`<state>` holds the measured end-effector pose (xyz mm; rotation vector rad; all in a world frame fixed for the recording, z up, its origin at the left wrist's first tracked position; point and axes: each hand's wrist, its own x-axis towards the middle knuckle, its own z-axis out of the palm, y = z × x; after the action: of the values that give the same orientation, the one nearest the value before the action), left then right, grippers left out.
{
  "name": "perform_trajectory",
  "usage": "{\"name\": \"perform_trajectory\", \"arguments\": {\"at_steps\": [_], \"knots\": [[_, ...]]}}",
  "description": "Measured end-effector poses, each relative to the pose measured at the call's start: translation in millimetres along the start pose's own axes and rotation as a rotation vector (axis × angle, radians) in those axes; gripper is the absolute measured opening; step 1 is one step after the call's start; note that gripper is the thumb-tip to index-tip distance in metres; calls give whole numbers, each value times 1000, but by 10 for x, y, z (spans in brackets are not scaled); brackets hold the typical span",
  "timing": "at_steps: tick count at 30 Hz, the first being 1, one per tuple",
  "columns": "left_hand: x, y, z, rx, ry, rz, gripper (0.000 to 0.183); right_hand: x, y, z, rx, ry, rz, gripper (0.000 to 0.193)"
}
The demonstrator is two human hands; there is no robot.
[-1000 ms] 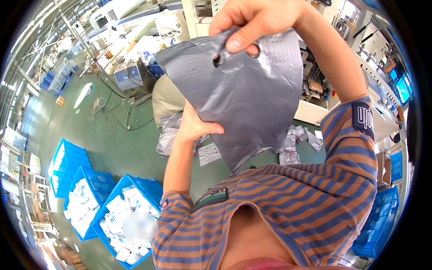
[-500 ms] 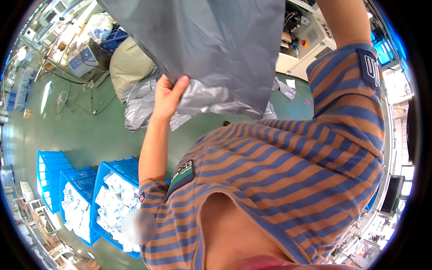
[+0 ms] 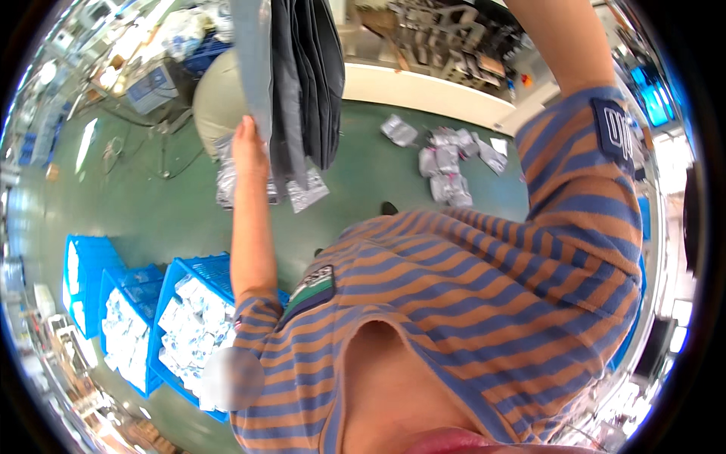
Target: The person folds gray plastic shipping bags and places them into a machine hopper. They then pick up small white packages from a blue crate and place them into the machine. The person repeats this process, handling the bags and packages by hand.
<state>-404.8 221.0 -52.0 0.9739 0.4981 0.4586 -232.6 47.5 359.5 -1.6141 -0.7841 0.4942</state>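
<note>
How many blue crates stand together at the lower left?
3: the leftmost crate, the middle crate beside it, and the rightmost crate, reaching lowest in view. More may be hidden.

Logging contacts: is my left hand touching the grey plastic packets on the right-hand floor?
Apart: the head view shows dark grey plastic bags and green floor between left hand and packets.

Bagging, grey plastic, in several layers; whether one folded bag or a stack, indeterminable. Outer left layer paler, smooth and glossy; inner layers darker, loosely parted in long upright folds. Pose: hanging near vertical, seen almost edge-on, lower ends uneven, tapering and unsupported. Left edge against the left hand. Upper end beyond view.
</note>
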Motion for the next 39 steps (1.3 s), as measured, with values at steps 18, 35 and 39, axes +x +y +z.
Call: {"name": "perform_trajectory", "arguments": {"at_steps": [18, 35, 39], "knots": [[-747, 231, 695, 914, 471, 1051, 36, -1155, 421, 935, 568, -271, 111, 9], [-697, -1706, -519, 1506, -649, 150, 44, -1808, 3072, -874, -2, 565, 1016, 12], [-433, -1621, -834, 1623, -576, -316, 54, -1241, 3173, -1635, -1, 847, 810, 17]]}}
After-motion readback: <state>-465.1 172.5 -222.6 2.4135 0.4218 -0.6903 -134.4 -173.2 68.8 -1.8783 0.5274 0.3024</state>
